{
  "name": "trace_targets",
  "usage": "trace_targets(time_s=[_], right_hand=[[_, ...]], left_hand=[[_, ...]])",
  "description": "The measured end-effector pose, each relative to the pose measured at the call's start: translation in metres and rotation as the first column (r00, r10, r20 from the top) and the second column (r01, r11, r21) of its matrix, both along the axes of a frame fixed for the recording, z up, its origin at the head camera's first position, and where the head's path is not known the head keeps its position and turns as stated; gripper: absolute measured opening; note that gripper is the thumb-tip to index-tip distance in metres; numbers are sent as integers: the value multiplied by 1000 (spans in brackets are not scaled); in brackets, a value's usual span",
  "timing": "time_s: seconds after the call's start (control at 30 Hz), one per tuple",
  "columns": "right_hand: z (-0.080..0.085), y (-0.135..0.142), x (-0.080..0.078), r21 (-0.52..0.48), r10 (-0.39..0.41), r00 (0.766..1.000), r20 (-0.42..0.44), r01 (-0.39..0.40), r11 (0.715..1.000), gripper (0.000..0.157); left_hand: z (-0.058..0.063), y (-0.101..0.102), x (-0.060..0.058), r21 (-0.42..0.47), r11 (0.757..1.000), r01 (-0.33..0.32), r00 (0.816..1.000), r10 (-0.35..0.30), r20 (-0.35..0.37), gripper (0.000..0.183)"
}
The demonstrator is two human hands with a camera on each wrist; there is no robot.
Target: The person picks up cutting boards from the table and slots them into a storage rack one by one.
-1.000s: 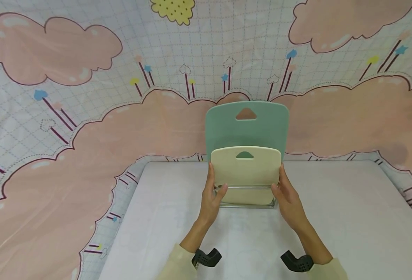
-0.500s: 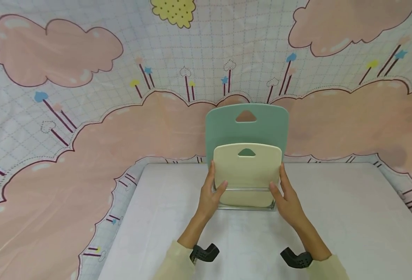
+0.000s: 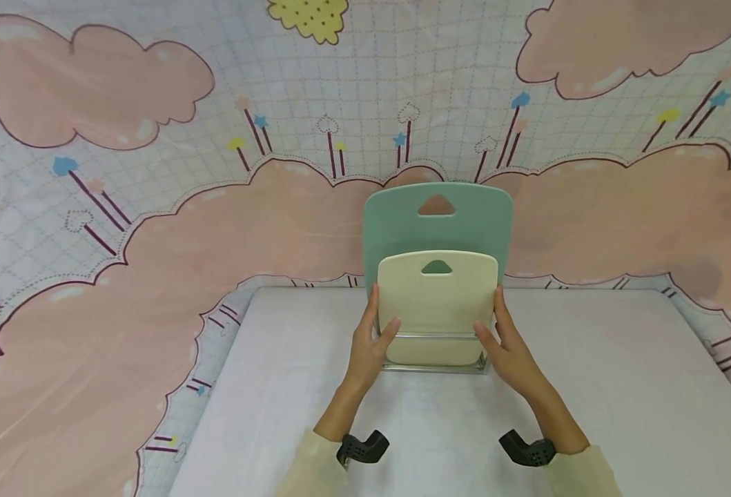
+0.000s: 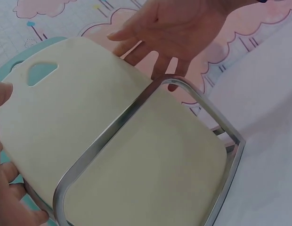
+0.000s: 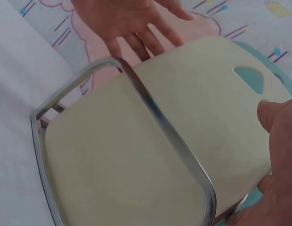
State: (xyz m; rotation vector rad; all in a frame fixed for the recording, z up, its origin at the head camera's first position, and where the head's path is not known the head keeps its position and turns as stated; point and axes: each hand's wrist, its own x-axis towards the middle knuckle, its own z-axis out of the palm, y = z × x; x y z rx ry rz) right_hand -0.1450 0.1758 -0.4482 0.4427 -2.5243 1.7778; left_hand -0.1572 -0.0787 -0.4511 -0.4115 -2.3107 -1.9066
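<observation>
A cream cutting board [image 3: 437, 297] stands upright behind the front bar of a metal rack [image 3: 433, 369]. Behind it rises a larger green cutting board [image 3: 396, 214]. My left hand [image 3: 365, 355] rests along the left side of the cream board and rack, fingers extended and thumb toward the front. On the right side my right hand [image 3: 514, 359] mirrors it, with spread fingers touching the board's edge in the left wrist view. In the right wrist view, the front bar crosses the cream board [image 5: 127, 155], and the right hand's thumb [image 5: 271, 115] sits by its edge.
The rack stands on a white-covered table [image 3: 278, 366], toward its back edge. A patterned cloth [image 3: 278, 228] with pink clouds hangs behind. Black wrist cameras [image 3: 365, 447] are worn on both wrists.
The cream cutting board has risen slightly and straightened between the hands. Both thumbs have shifted a little toward the left. The green board and rack look nearly unmoved.
</observation>
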Motion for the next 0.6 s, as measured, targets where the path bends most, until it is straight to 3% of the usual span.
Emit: trace_targets(time_s=[0.17,0.3,0.5,0.6], right_hand=[[-6,4,3,9,-11,1000,28,11,1000,81],[-7,5,6,27,-40,999,12,39,999,79],[0,6,11,57,-136,990,-39,138,989,61],[2,18,13,97,-189,981,-38,192,977,57]], left_hand=[[-3,3,1,34,999,22,1000,-23,16,72],[-4,0,1,5,1000,30,999,-30,24,73],[-13,-29,5,-6,1000,-22,995,21,-98,65],[-21,-55,12,-101,991,-89,981,70,-180,63]])
